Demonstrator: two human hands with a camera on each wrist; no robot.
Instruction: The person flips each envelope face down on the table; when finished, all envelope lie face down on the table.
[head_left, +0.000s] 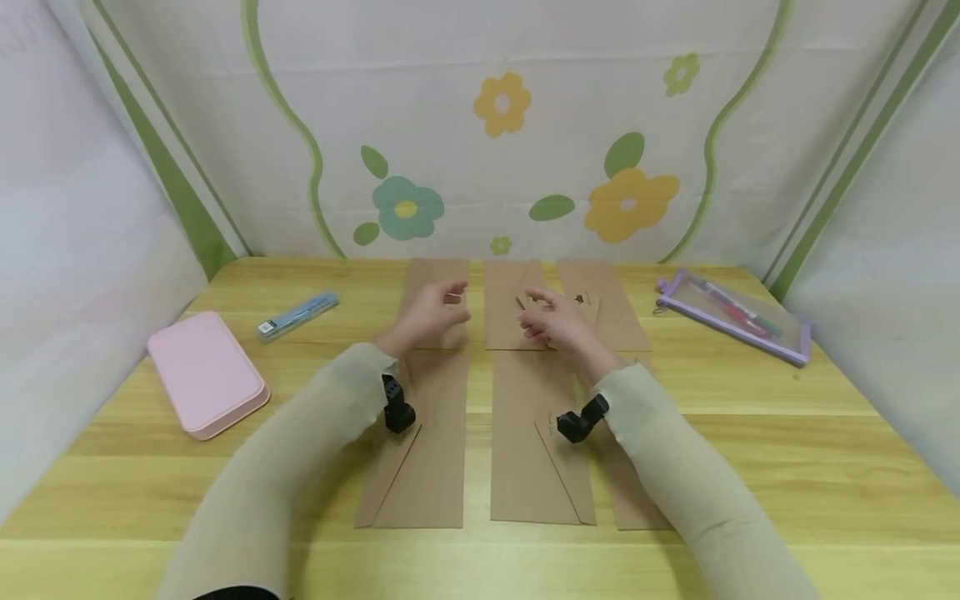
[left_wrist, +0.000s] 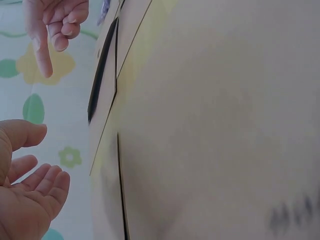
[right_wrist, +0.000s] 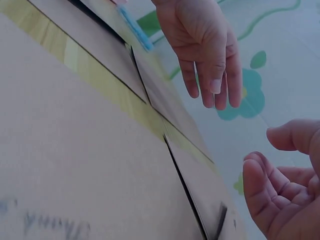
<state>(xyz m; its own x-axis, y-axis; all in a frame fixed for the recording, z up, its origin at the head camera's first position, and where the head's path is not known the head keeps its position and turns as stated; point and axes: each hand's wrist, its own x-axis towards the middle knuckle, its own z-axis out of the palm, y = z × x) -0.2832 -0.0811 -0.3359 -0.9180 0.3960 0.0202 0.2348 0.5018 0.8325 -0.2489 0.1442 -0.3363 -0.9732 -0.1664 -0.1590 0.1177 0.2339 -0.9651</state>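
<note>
Several brown paper envelopes lie in two rows on the table. My left hand (head_left: 433, 314) hovers over the back left envelope (head_left: 437, 271), its fingers loosely bent and holding nothing. Across from it, my right hand (head_left: 561, 325) is above the back middle envelope (head_left: 504, 312) and the back right envelope (head_left: 624, 321), also without anything in its grasp. Thumb and fingers stand apart on the left hand (left_wrist: 35, 195) and on the right hand (right_wrist: 287, 200). Nearer me are the front left envelope (head_left: 438, 467), front middle envelope (head_left: 521, 467) and front right envelope (head_left: 637, 496), partly covered by the right arm.
On the left sit a pink case (head_left: 206, 371) and a slim blue pack (head_left: 298, 317). A purple-edged clear pouch (head_left: 738, 317) with pens lies at the right. A flowered white curtain (head_left: 450, 100) rises behind the wooden table (head_left: 810, 483).
</note>
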